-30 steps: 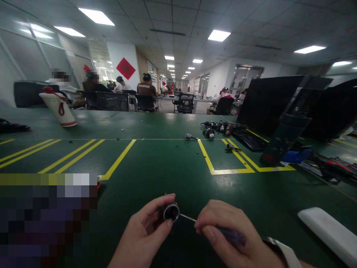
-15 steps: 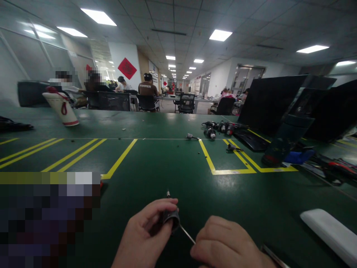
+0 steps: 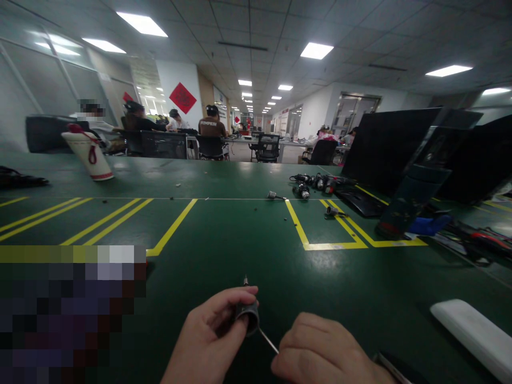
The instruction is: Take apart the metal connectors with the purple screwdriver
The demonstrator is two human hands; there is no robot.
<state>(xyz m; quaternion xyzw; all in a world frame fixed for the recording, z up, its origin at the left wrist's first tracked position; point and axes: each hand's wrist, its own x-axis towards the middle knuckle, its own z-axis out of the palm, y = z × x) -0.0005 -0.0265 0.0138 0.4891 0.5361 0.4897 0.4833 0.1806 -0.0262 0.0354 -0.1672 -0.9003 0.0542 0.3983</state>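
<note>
My left hand (image 3: 212, 333) is closed around a small dark grey hollow cylindrical part (image 3: 250, 313), thumb below and fingers over the top. The open end of this cup tilts toward me, and a thin pointed shaft (image 3: 246, 280) sticks out beyond my fingers on the far side. In my closed right hand (image 3: 320, 344) is a slim metal rod (image 3: 268, 341) whose other end is hidden in the fist. Its visible tip meets the rim of the cup at the lower right; whether it enters the opening I cannot tell.
Similar metal parts (image 3: 276, 196) lie farther back on the green table (image 3: 224, 229). A dark bottle (image 3: 414, 197), black monitors, tools and a blue item (image 3: 430, 224) stand right. A white case (image 3: 472, 333) lies near right, a white cup (image 3: 88, 154) back left. Several people sit beyond.
My left hand and the cup have shifted very slightly right and down. The right hand is a touch lower, with the rod still against the cup's rim.
</note>
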